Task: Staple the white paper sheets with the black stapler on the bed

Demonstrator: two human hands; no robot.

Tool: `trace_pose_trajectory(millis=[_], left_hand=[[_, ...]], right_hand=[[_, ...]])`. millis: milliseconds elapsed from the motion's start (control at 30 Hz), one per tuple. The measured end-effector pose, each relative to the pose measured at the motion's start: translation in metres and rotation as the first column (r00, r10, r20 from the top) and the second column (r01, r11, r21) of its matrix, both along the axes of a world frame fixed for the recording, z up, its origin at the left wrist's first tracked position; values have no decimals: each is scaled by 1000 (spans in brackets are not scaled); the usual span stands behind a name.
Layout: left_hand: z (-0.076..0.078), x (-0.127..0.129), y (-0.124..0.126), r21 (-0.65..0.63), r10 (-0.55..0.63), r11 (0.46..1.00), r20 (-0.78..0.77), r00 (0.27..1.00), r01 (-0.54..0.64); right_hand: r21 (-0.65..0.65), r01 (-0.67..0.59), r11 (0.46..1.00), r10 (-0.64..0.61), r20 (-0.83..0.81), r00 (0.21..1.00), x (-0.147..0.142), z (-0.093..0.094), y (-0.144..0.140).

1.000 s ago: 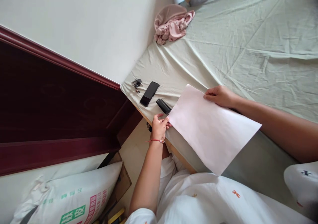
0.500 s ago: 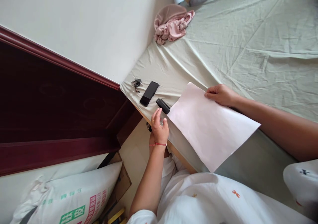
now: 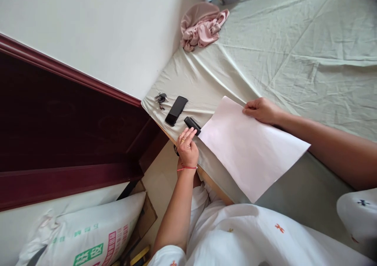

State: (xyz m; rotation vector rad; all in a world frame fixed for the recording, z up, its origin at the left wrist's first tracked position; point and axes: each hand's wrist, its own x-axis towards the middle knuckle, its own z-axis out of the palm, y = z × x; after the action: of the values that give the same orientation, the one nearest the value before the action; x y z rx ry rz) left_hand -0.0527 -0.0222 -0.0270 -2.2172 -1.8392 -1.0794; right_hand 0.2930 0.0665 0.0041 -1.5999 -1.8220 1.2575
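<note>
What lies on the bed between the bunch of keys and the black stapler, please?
A black phone lies between the keys and the stapler, seen in the head view.

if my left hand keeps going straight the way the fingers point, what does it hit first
Probably the small black stapler-like object: the left hand has its fingertips right at its near end, pointing up the bed. Whether they already touch it is unclear. Past it lies the black phone.

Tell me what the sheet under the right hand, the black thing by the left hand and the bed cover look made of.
Sheet: thin matte paper, flat with crisp edges. Black thing: likely hard plastic, faint sheen. Bed cover: pale green woven cloth, creased, slight shine.
</note>
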Motion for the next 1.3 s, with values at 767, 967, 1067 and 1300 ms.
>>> trace_pose_trajectory(millis=[767,967,1067,1300], left_hand=[[2,8,-3,-80,-30,996,67,997,35],[3,24,-11,-148,82,989,376,923,-27],[5,34,-20,-136,184,982,567,803,-129],[9,70,-43,-292,245,941,936,252,168]], right_hand=[[180,27,983,-22,-32,999,0,-10,-4],[161,211,964,-178,-198,964,3,-15,-3],[64,286,956,-240,-389,889,6,-17,-1],[-87,112,990,-141,-571,809,5,-11,-8]])
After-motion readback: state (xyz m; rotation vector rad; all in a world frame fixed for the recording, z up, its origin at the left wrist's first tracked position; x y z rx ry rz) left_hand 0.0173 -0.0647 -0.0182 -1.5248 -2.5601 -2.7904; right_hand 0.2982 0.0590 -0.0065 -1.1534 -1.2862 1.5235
